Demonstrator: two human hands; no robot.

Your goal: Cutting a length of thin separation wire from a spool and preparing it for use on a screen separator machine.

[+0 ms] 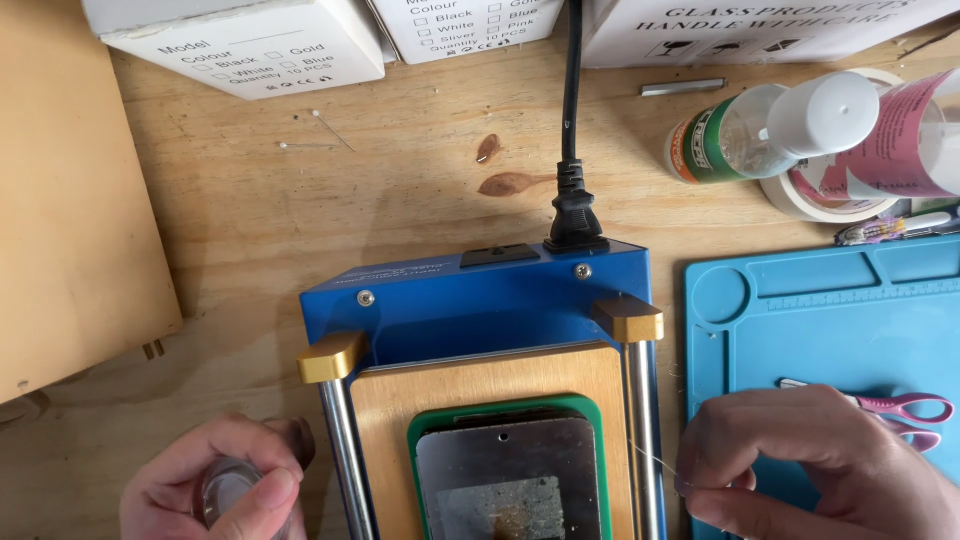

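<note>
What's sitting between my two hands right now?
In the head view, between the left hand and right hand sits the blue machine, its dark plate on a green pad.

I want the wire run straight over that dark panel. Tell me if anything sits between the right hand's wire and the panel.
Yes. The right metal rail of the blue machine stands between the right hand pinching the thin wire and the dark panel. The wire end lies about at that rail. The left hand holds a small spool.

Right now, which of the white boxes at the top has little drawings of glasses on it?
The white box at the far right. It shows small drawings of glasses under its lettering, while the two other white boxes only have rows of small tick squares.
</note>
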